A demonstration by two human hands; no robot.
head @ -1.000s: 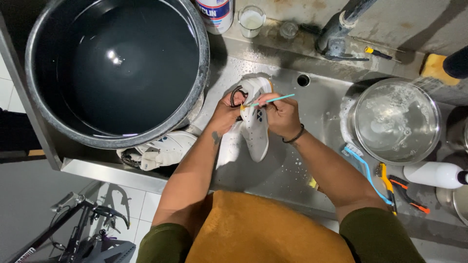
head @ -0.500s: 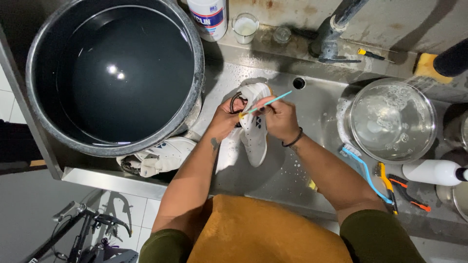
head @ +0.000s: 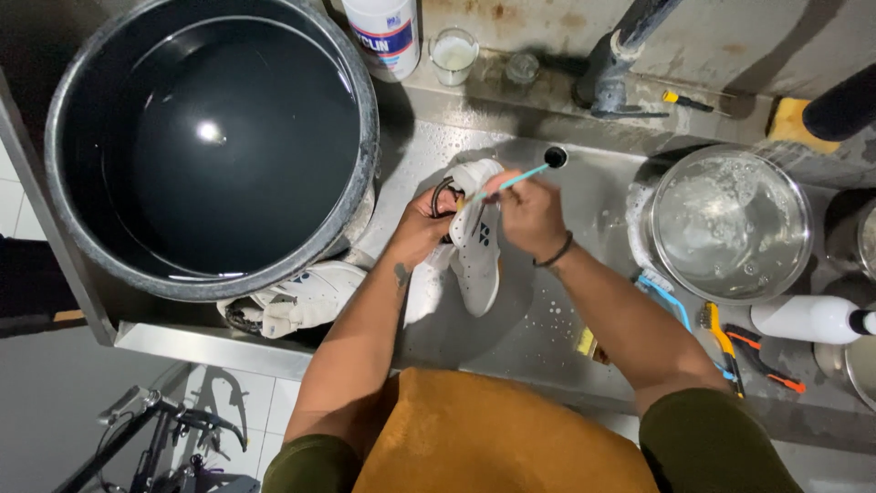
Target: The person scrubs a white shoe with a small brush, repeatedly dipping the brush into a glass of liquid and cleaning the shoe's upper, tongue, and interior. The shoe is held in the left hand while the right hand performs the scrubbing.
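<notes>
A white sneaker point(head: 476, 260) with a dark logo is held over the wet steel sink point(head: 538, 319), toe pointing toward me. My left hand point(head: 422, 226) grips its heel and collar. My right hand point(head: 529, 215) holds a thin turquoise brush point(head: 511, 181) by its handle, the tip pressed against the shoe near the collar. A black band sits on my right wrist.
A big black tub of water point(head: 210, 137) fills the left. A second white shoe point(head: 297, 297) lies under its rim. A clear bowl of soapy water point(head: 725, 224), a blue brush point(head: 671, 306), a yellow brush point(head: 721, 338), a white bottle point(head: 808, 319) and a faucet point(head: 611, 64) stand right.
The brush handle has swung up and its far end now points toward the drain hole. My right hand shifted slightly up the shoe. My left hand's grip is unchanged.
</notes>
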